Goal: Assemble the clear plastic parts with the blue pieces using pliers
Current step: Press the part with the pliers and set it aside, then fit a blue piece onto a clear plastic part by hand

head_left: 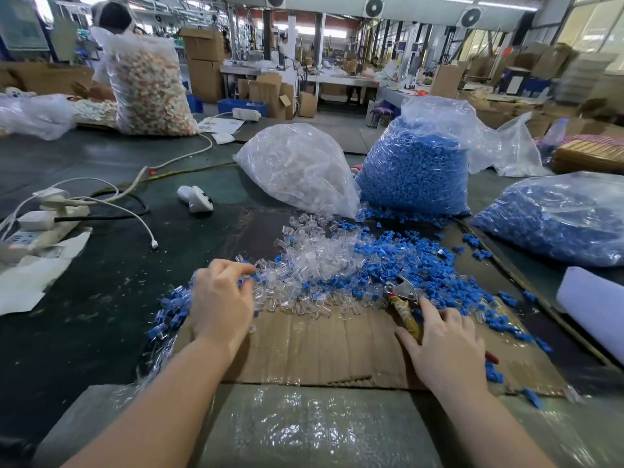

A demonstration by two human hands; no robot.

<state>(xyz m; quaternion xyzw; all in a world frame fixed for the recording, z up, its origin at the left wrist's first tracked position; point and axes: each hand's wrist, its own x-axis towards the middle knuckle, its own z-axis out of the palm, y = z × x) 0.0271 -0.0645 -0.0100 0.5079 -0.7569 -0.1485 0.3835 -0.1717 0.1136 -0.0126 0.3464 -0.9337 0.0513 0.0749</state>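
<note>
My right hand (445, 346) lies flat, fingers released, on the pliers (403, 298); their long axis runs forward past my fingertips. My left hand (221, 298), fingers curled, picks among the clear plastic parts (314, 265); whether it grasps one I cannot tell.

Both forearms are bare, with no sleeves, gloves or jewellery showing.

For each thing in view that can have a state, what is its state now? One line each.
left hand: fingers curled, reaching into the mixed pile.
right hand: fingers straight, resting on the pliers' handles.
pliers: lying on the cardboard.
bag of clear parts: open, parts spilling out.
bag of blue pieces: upright, top open.
power strip: plugs inserted.
</note>
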